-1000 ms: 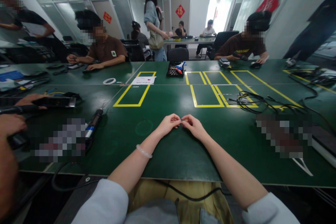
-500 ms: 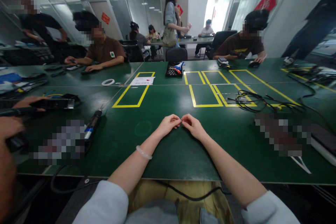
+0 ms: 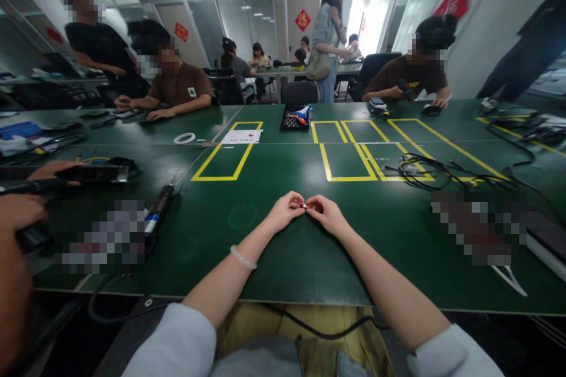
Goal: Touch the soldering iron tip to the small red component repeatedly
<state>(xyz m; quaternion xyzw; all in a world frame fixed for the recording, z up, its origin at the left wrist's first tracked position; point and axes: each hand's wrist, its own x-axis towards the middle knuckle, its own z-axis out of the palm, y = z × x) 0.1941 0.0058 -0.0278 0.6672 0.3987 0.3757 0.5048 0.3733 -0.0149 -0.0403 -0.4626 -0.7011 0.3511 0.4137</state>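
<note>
My left hand (image 3: 286, 211) and my right hand (image 3: 325, 213) meet fingertip to fingertip above the green table (image 3: 274, 259). Between the pinched fingers is a tiny part (image 3: 305, 205) with red, orange and pale spots, too small to name. Both hands have their fingers closed on it. A pale bangle (image 3: 243, 257) circles my left wrist.
A black tray (image 3: 295, 118) of small items stands at the far middle. Black cables (image 3: 424, 171) lie right, and an electric screwdriver (image 3: 155, 215) left. Another person's hand (image 3: 22, 212) is at the left edge. Yellow tape outlines (image 3: 215, 178) mark the table.
The small part between my fingertips now shows more, with red and orange on it. In the background, the standing person with a bag has moved right.
</note>
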